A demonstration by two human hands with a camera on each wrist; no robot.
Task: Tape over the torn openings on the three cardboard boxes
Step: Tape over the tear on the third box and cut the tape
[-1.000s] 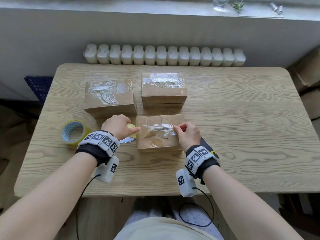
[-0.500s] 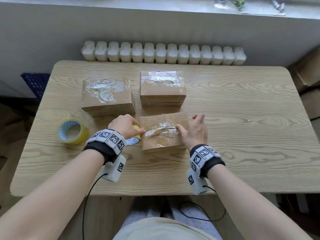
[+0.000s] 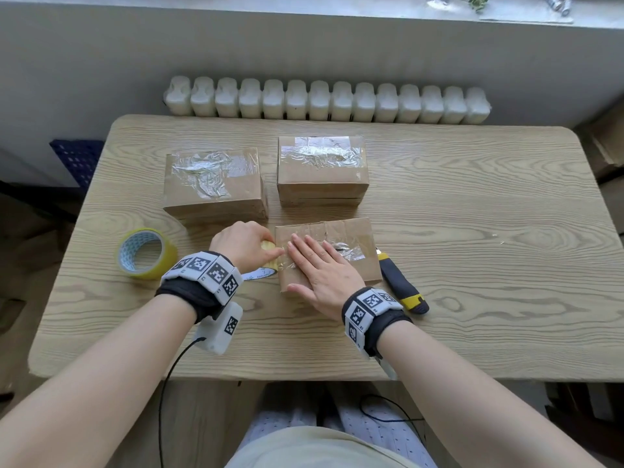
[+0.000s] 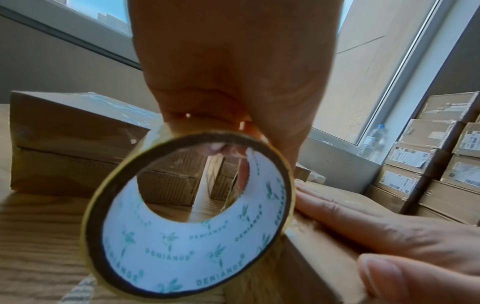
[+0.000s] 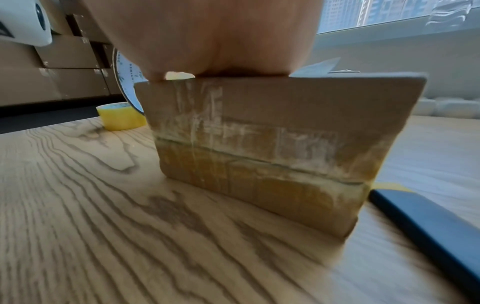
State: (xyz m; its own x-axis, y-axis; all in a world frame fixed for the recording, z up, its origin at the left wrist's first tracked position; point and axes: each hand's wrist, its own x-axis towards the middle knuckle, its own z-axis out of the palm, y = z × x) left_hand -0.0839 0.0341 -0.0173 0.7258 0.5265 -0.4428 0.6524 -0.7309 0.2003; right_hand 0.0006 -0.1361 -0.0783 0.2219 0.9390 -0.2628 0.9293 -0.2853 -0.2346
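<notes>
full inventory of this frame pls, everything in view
table: 1, light wood, under it all
boxes: 3, brown cardboard, taped tops; far left, far middle, near middle
tape roll in hand: 1, yellowish, left of the near box
spare tape roll: 1, yellow, table left
utility knife: 1, dark blue and yellow, right of near box
radiator: 1, white, behind table
stacked boxes: several, brown, room side
left hand: grips tape roll
right hand: flat on near box

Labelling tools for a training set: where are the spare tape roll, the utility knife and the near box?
spare tape roll (image 3: 147,253), head view, yellow outer band.
utility knife (image 3: 401,286), head view, dark handle.
near box (image 3: 351,231), head view, bare top.
</notes>
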